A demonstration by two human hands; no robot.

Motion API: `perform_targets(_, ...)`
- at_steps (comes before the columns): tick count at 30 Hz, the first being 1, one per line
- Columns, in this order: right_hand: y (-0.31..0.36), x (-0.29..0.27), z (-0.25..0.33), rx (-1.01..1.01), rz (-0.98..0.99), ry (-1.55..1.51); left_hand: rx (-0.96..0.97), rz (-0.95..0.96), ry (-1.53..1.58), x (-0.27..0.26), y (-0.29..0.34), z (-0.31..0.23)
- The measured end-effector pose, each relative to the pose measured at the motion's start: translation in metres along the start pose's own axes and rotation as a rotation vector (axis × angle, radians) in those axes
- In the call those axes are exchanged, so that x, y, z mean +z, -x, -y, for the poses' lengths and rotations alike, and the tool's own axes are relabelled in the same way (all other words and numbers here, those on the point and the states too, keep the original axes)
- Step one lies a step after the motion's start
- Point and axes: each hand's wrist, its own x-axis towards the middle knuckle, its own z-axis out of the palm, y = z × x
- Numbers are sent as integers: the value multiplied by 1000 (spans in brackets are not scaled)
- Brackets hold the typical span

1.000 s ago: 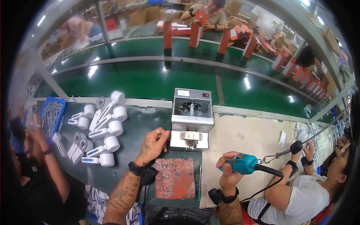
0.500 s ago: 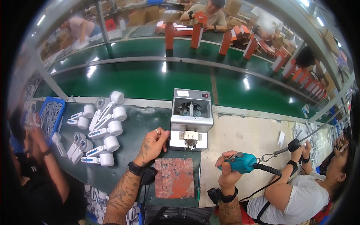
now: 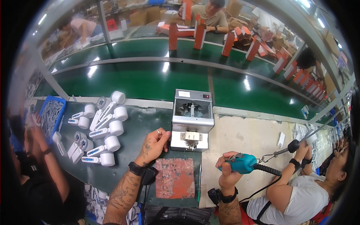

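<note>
My right hand is wrapped round a teal electric screwdriver, above the pale part of the bench. A black cord and a metal hook on a strap join its rear end. My left hand is closed, fingers curled, and rests against the left side of a grey screw feeder. Loose screws lie in the feeder's open top. Nothing shows in the left fingers. In front of the feeder lies a worn red mat, with a thin green-handled screwdriver along its right edge.
Several white round-headed devices with handles lie on the left of the bench. A blue bin of grey parts stands further left. Co-workers sit on both sides. Beyond runs a green conveyor with orange-and-white boxes.
Orange boxes on the conveyor have shifted slightly right, and the person across now holds one up. My hands keep their places on the feeder and the electric screwdriver.
</note>
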Motion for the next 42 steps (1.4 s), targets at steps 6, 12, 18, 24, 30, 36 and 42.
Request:
perform_targets(6, 1, 0, 1, 5, 0, 6, -14, 1, -18, 1, 1, -1)
perform_targets(12, -1, 4, 10, 7, 9, 65, 9, 0, -15, 1, 2, -5)
perform_targets(18, -19, 2, 12, -167, 132, 447, -3, 2, -36, 3, 0, -6)
perform_targets(24, -9, 1, 17, -9, 202, 309, 4, 5, -40, 2, -1, -3)
perform_targets(30, -4, 1, 9, 14, 185, 94, 0, 13, -38, 0, 1, -3)
perform_targets(36, 4, 4, 19, 193, 218, -19, 71, -28, -50, -1, 8, -15)
perform_targets(42, 19, -2, 47, 181, 151, 0, 448, -174, -354, 50, 31, -95)
